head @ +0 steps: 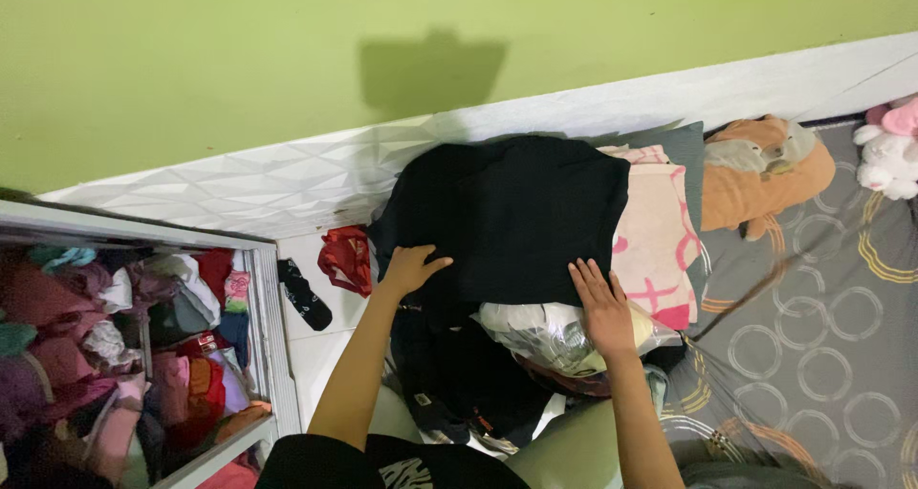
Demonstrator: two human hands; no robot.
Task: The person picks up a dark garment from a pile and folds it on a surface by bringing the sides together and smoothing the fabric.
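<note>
both my hands are flat on the black garment [507,212], which is spread over the top of a clothes pile [516,355] at the edge of the bed [822,336], up against the white panelled wall base [287,178]. left hand [409,267] is on the near left edge, fingers splayed and slightly curled, thumb out; pressing, not pinching anything. right hand [604,307] lies palm down on the near right edge, fingers straight and together; nothing clasped.

handling read: looks like soft, limp knit, light, no stiffness. it will drape and sag wherever unsupported, and likely drag on the pink and white patterned cloth [660,231] just under its right side. not slippery, not fragile. best hold, i'd judge: pinch the near hem at both corners, one per hand, thumbs under the edge. a single-point grab would bunch it.

nearby: white crumpled fabric [545,331] below the right hand, red item [346,260] and dark sock [304,296] on the floor to the left, orange cushion [765,178] well apart on the right.
</note>
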